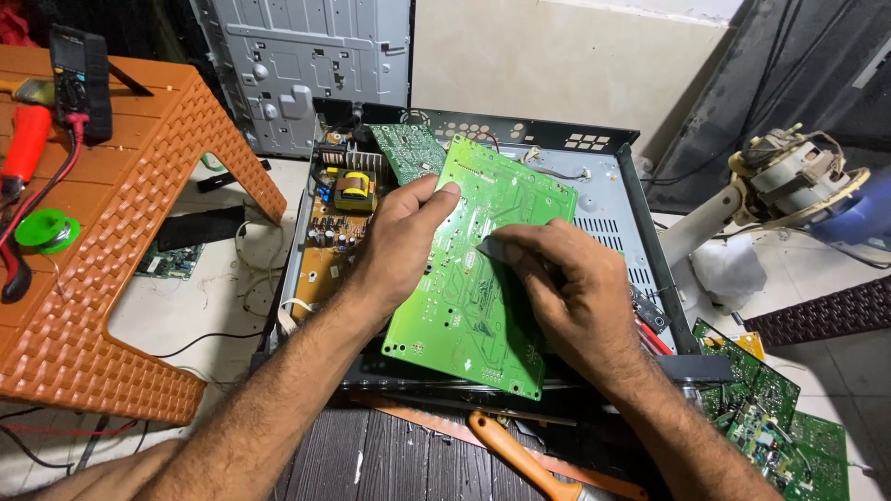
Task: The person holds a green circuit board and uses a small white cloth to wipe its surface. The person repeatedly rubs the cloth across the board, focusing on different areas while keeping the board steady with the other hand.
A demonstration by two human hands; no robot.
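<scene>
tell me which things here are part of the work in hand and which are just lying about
In hand:
left hand holding the green circuit board
right hand pressed on that board
open metal chassis underneath

Lying about:
orange plastic stool
multimeter
green solder reel
orange-handled tool
loose green boards
fan motor

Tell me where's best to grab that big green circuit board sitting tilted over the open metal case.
Probably by its bare long edges, from the sides. The green circuit board lies solder side up, tilted over the metal case, so both edges are free. The left hand already grips the left edge near the top; the right hand rests on its face.
</scene>
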